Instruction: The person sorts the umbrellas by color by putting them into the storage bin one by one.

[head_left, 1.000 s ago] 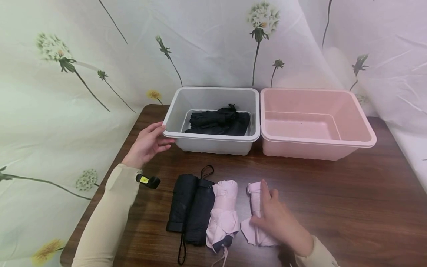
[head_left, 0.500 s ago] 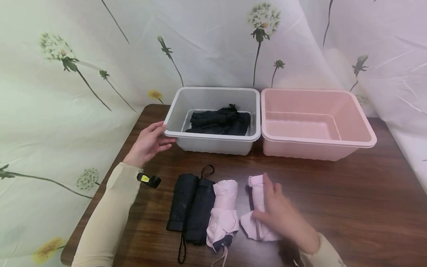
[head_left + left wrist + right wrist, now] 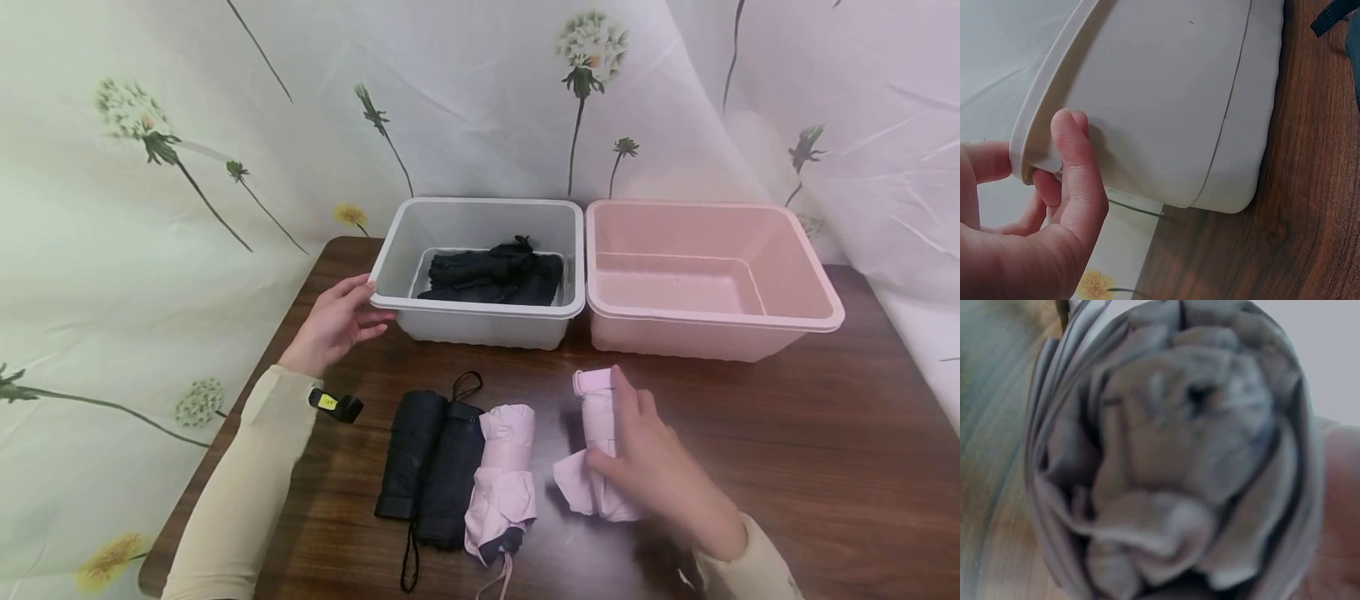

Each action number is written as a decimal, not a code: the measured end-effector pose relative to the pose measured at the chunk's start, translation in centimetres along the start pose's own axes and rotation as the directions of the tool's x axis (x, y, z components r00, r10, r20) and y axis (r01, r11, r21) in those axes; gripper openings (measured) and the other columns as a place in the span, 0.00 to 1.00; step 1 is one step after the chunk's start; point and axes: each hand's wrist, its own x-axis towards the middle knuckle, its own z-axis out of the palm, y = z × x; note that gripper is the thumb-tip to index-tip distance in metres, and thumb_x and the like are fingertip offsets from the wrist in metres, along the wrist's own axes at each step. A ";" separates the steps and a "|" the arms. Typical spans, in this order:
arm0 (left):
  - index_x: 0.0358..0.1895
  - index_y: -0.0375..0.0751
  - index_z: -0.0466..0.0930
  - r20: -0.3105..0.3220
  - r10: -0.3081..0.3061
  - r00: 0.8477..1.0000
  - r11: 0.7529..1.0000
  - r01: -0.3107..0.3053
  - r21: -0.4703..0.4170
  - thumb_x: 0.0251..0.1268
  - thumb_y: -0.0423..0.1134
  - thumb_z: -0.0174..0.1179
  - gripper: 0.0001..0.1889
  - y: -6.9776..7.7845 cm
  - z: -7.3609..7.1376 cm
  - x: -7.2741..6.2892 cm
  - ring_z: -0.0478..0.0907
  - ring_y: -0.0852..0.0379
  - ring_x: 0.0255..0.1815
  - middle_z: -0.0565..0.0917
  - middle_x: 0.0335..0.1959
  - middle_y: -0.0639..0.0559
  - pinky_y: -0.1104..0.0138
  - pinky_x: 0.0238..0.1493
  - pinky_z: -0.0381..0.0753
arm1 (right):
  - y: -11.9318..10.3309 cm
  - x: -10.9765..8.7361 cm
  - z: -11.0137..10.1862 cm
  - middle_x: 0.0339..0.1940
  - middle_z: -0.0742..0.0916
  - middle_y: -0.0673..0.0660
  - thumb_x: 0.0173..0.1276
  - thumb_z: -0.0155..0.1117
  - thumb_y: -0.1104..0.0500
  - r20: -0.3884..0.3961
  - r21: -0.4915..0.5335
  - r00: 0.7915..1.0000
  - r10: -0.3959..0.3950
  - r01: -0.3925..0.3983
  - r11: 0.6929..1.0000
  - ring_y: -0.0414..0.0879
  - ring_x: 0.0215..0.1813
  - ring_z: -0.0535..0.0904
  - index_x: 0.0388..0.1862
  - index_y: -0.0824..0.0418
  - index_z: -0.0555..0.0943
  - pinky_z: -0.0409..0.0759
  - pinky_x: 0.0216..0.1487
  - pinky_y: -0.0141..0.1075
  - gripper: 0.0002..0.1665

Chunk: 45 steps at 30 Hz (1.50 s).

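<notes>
In the head view my left hand (image 3: 335, 327) pinches the rim at the front left corner of a grey plastic bin (image 3: 480, 325). The left wrist view shows the thumb and fingers on either side of that rim (image 3: 1022, 134). My right hand (image 3: 663, 471) grips a rolled pink folding umbrella (image 3: 598, 417), which looks raised a little off the table. Its bunched fabric end (image 3: 1172, 444) fills the right wrist view, blurred. Left of it lie another pink folding umbrella (image 3: 505, 475) and two black folding umbrellas, one outer (image 3: 408, 450) and one inner (image 3: 452, 475).
Black folded umbrellas (image 3: 487, 268) lie inside the grey bin. Against its right side stands a pink bin (image 3: 712, 333) with its floor showing. Both bins are at the back of the brown wooden table (image 3: 810, 467), before a dandelion-print cloth (image 3: 480, 100).
My right hand has picked up the pink umbrella and moved it forward and slightly right, towards the pink bin. The left hand has stayed at the grey bin's rim.
</notes>
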 end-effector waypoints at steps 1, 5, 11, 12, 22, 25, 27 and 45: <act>0.74 0.47 0.55 0.002 -0.005 1.000 1.000 0.005 -0.002 0.71 0.48 0.56 0.33 0.0 0.0 0.0 0.86 0.57 0.39 0.71 0.60 0.45 0.67 0.39 0.85 | 0.0 0.0 -0.2 0.60 0.69 0.68 0.54 0.69 0.49 -0.011 0.003 1.000 -0.009 0.009 1.000 0.54 0.38 0.77 0.79 0.58 0.41 0.79 0.33 0.42 0.64; 0.75 0.47 0.53 0.009 -0.010 1.000 1.000 0.010 0.000 0.72 0.47 0.55 0.33 0.1 0.0 -0.1 0.85 0.58 0.38 0.70 0.62 0.44 0.68 0.39 0.85 | 0.1 -0.1 -0.8 0.59 0.69 0.67 0.56 0.68 0.50 -0.050 0.011 0.998 -0.028 0.029 1.000 0.55 0.39 0.76 0.79 0.58 0.42 0.79 0.36 0.45 0.61; 0.74 0.46 0.54 -0.008 0.009 1.000 1.000 -0.008 0.028 0.72 0.48 0.54 0.32 -0.1 0.1 0.1 0.85 0.58 0.39 0.69 0.63 0.43 0.67 0.39 0.85 | 0.2 -0.1 -1.8 0.63 0.69 0.67 0.58 0.67 0.53 -0.092 0.059 0.995 -0.041 0.046 0.997 0.57 0.49 0.76 0.79 0.58 0.44 0.79 0.48 0.52 0.58; 0.74 0.46 0.55 -0.010 0.012 1.000 0.999 -0.012 0.033 0.72 0.48 0.54 0.32 -0.2 0.0 0.1 0.85 0.58 0.39 0.69 0.64 0.43 0.67 0.39 0.85 | 0.2 -0.1 -2.0 0.64 0.69 0.66 0.58 0.67 0.53 -0.094 0.072 0.995 -0.040 0.047 0.996 0.58 0.51 0.75 0.79 0.57 0.44 0.78 0.50 0.54 0.58; 0.74 0.47 0.54 -0.012 0.007 1.000 0.999 -0.007 0.034 0.72 0.49 0.54 0.33 -0.2 -0.1 0.1 0.85 0.58 0.39 0.67 0.65 0.43 0.68 0.38 0.85 | -0.2 0.4 -3.8 0.71 0.67 0.63 0.57 0.70 0.59 -0.193 0.185 0.977 -0.096 0.132 0.974 0.56 0.62 0.69 0.78 0.59 0.48 0.70 0.61 0.54 0.57; 0.74 0.47 0.55 -0.016 0.004 1.000 1.000 -0.004 0.028 0.71 0.49 0.55 0.33 -0.2 -0.1 0.2 0.85 0.58 0.39 0.67 0.66 0.42 0.67 0.38 0.85 | -0.3 0.6 -4.4 0.71 0.67 0.64 0.56 0.71 0.60 -0.225 0.220 0.969 -0.103 0.154 0.963 0.56 0.61 0.69 0.78 0.59 0.48 0.70 0.60 0.54 0.57; 0.74 0.47 0.55 -0.016 0.002 1.000 1.000 -0.002 0.021 0.71 0.49 0.55 0.32 -0.3 -0.1 0.2 0.85 0.57 0.39 0.66 0.66 0.41 0.67 0.38 0.85 | -0.3 0.7 -4.8 0.70 0.69 0.63 0.57 0.72 0.60 -0.241 0.238 0.965 -0.099 0.157 0.958 0.55 0.58 0.71 0.79 0.57 0.48 0.72 0.56 0.49 0.57; 0.74 0.45 0.54 0.018 -0.001 1.000 0.999 0.002 -0.035 0.73 0.45 0.54 0.31 -0.1 -0.2 0.2 0.86 0.58 0.36 0.74 0.53 0.49 0.67 0.37 0.85 | -0.1 2.4 -8.1 0.64 0.71 0.60 0.61 0.68 0.67 -0.309 0.554 0.950 -0.049 0.222 0.802 0.38 0.50 0.79 0.77 0.45 0.51 0.85 0.36 0.34 0.52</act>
